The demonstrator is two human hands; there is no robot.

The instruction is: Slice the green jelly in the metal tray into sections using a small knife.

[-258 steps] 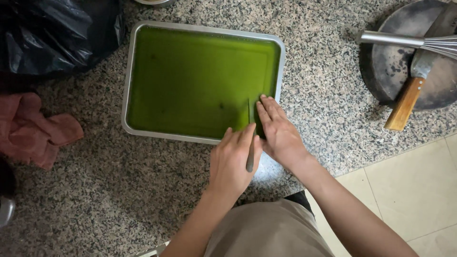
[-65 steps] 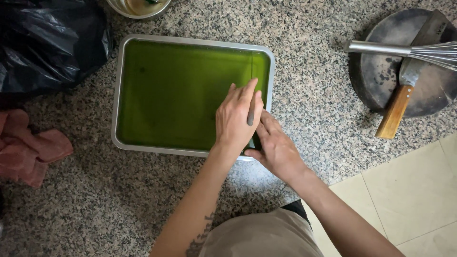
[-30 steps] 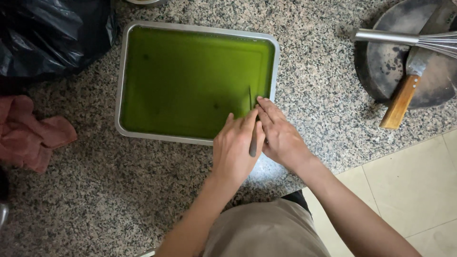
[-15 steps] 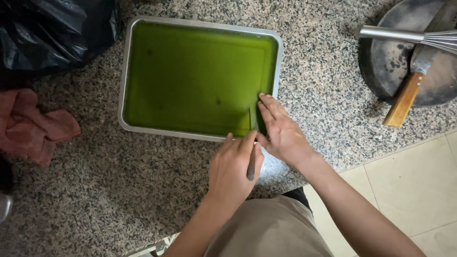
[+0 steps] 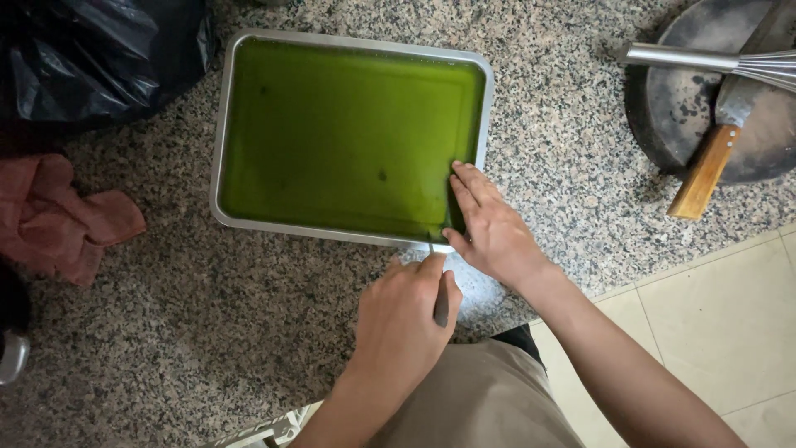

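Granite counter under steel tray of green jelly; my left hand grips a thin knife at tray's near edge; right hand lies flat, fingers on jelly's corner (whisk & cleaver far right).

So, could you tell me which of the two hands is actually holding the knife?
The left hand grips the thin knife at the near rim of the metal tray. The right hand holds nothing and lies flat on the green jelly's right edge.
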